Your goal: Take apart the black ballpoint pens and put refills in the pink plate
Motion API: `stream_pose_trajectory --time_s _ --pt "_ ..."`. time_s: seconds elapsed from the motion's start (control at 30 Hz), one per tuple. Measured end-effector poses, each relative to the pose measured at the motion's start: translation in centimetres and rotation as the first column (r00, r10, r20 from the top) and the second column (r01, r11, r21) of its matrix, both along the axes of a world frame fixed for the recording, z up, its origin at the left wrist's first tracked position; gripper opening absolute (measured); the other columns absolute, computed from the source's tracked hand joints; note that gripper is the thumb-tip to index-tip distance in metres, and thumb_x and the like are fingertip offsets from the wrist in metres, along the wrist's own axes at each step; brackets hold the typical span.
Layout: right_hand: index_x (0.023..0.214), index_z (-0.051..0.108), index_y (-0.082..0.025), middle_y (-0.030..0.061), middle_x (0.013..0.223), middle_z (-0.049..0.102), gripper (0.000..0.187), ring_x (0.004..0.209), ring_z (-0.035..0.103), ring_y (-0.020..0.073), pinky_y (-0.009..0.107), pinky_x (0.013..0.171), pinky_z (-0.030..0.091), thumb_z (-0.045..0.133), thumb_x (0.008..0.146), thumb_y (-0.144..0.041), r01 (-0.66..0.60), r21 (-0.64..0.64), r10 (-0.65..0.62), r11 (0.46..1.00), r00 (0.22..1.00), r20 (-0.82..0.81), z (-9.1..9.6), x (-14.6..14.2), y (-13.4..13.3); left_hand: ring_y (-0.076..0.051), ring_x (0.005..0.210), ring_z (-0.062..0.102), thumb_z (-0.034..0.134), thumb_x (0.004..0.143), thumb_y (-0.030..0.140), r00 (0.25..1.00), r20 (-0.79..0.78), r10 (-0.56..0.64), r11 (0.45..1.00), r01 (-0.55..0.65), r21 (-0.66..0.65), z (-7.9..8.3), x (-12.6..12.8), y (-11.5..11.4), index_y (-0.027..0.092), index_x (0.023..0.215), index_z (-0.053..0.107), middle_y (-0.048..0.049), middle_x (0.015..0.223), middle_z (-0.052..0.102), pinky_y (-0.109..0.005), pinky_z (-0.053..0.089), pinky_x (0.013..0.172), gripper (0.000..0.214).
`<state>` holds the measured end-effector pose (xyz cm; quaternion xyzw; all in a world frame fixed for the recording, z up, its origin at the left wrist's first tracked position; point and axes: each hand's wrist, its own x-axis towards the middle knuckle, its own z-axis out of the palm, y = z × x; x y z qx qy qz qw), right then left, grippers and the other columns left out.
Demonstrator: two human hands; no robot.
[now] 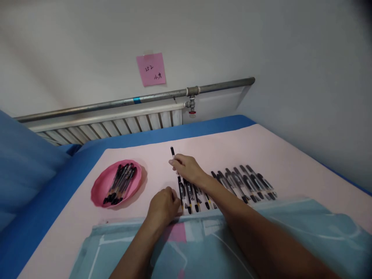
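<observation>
My right hand (187,167) is closed in a pinch around a pen (172,151), whose black end points up toward the back of the table. Beneath that hand and forearm lies a row of pens (188,193) with clear barrels and black ends, partly covered by the arm. Just left of this row, my left hand (163,203) rests with its fingers curled in; whatever they may hold is hidden. A second group of pens (229,179) lies side by side, slanted, to the right of my right forearm. Farther left, a pink scalloped bowl (97,188) holds several more pens (122,182).
Pale pink sheeting (226,149) covers the blue surface (174,133). Light blue fabric (116,248) lies along the near edge. Behind stand a radiator (130,124) and a metal pipe (223,85) with a red-handled valve. A pink note (151,69) hangs on the wall.
</observation>
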<state>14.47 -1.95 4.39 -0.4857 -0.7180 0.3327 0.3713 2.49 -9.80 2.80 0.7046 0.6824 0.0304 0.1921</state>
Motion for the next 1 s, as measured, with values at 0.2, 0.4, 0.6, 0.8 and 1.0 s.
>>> stream_pose_trajectory --time_s 0.2,0.4,0.6,0.8,1.0 --pt "0.062 0.049 -0.018 -0.0032 0.058 0.055 0.023 0.053 0.047 0.0088 0.02 0.054 0.033 0.047 0.08 -0.032 0.0 0.011 0.0 1.0 1.0 0.029 -0.1 0.0 0.0 -0.019 0.073 0.06 0.051 0.072 0.031 1.0 -0.001 -0.002 0.998 0.002 -0.07 0.4 0.3 0.1 0.018 0.075 0.057 -0.0052 0.077 0.067 -0.026 0.031 0.056 0.015" --pt "0.066 0.052 -0.018 -0.0031 0.058 0.054 0.021 0.053 0.047 0.0089 0.021 0.054 0.034 0.047 0.081 -0.032 -0.005 0.006 0.004 1.0 0.999 0.048 -0.1 0.1 0.1 -0.021 0.068 0.06 0.044 0.074 0.026 0.998 -0.036 -0.042 0.999 0.04 -0.037 -0.3 -0.9 0.4 0.017 0.068 0.059 -0.0093 0.071 0.066 -0.028 0.028 0.054 0.019" --pt "0.065 0.05 -0.017 -0.0024 0.059 0.056 0.022 0.054 0.048 0.0093 0.021 0.054 0.035 0.045 0.082 -0.032 -0.024 -0.007 0.024 1.0 0.999 0.044 0.2 0.1 -0.1 -0.013 0.048 0.049 0.049 0.068 0.025 0.894 0.411 0.179 0.972 -0.225 0.065 -0.5 -3.6 1.1 0.018 0.061 0.05 -0.0005 0.053 0.055 -0.024 0.028 0.048 0.01" --pt "0.076 0.055 -0.017 -0.0017 0.065 0.059 0.019 0.056 0.05 0.0089 0.02 0.054 0.035 0.042 0.084 -0.027 -0.241 -0.018 0.241 0.97 0.968 0.068 0.3 -1.0 -1.6 -0.008 0.05 0.052 0.064 0.063 0.027 0.04 0.967 0.252 0.892 -0.398 -0.216 1.3 -6.2 1.8 0.015 0.077 0.052 0.0027 0.063 0.058 -0.02 0.04 0.047 0.022" --pt "0.078 0.057 -0.018 -0.0011 0.065 0.059 0.019 0.058 0.05 0.0103 0.02 0.054 0.031 0.042 0.084 -0.028 -0.377 0.022 0.366 0.926 0.91 0.195 -0.1 -2.4 -3.0 -0.011 0.065 0.062 0.071 0.061 0.017 -0.323 0.932 0.164 0.874 -0.392 -0.289 1.5 -7.3 2.2 0.016 0.086 0.058 0.0002 0.074 0.063 -0.024 0.05 0.061 0.029"
